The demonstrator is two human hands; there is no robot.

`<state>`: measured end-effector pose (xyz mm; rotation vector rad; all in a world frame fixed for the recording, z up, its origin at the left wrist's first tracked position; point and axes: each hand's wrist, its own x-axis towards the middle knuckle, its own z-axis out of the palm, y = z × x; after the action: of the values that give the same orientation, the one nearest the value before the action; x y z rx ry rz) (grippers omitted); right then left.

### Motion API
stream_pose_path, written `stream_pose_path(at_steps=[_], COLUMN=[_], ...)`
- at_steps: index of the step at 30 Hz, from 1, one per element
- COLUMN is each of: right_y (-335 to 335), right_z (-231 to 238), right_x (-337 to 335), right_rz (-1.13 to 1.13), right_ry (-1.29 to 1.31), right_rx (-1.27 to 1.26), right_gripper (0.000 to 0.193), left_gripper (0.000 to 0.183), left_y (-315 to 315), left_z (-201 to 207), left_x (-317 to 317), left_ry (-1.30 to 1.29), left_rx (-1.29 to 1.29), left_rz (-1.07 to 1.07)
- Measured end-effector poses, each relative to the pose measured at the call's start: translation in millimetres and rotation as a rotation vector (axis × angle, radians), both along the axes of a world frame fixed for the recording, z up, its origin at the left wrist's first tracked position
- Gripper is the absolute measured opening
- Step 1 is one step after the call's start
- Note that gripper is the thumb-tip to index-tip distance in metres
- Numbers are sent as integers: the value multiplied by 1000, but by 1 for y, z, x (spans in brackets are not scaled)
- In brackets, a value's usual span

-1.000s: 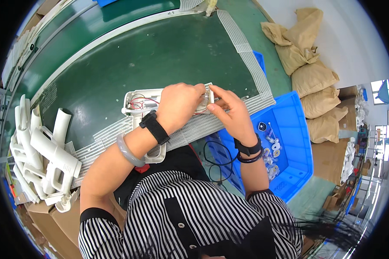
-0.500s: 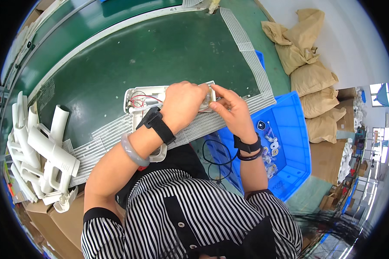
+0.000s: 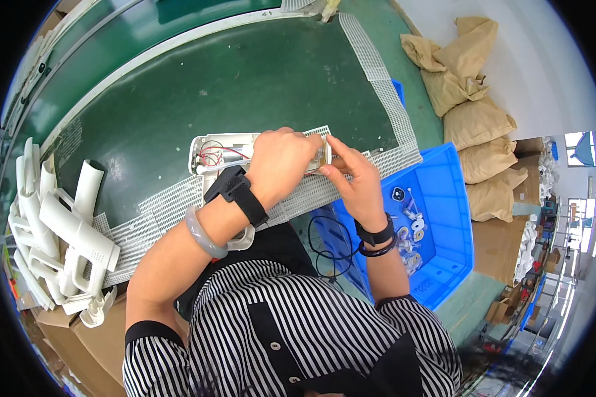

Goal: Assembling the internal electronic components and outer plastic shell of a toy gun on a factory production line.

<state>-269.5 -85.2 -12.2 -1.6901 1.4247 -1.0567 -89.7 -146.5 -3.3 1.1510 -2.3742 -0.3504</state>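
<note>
Appliance housing (image 3: 230, 140) is lying open-side-up on the surface (image 3: 245, 86), right hand (image 3: 359, 182) clasping its three-o'clock end, apparently steadying it, left hand (image 3: 281, 162) arching over it, grip hidden.

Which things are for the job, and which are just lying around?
Seems part of the job:
- open white shell
- red wires inside it
- left hand over the shell, fingertips hidden
- right hand at its right end

Seems just lying around, untouched now:
- pile of white shells
- blue bin
- small parts in the bin
- brown sacks
</note>
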Motion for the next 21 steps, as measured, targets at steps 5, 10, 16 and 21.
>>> stream_pose_path(at_steps=[5,10,16,21], right_y=[7,3,2,-3], right_z=[1,-1,-7,-15], right_x=[5,1,-5,-11], right_rz=[-62,-47,-4,22], right_ry=[-20,-71,-137,-267], right_rx=[-16,3,18,98], right_gripper=[53,52,52,53], left_gripper=[8,8,9,8], left_y=[1,1,2,2], left_z=[2,2,4,4], left_x=[-3,-1,-1,0], left_ry=[19,-3,-6,-6], left_rx=[-30,14,-13,-30], left_rz=[-14,2,-5,-11])
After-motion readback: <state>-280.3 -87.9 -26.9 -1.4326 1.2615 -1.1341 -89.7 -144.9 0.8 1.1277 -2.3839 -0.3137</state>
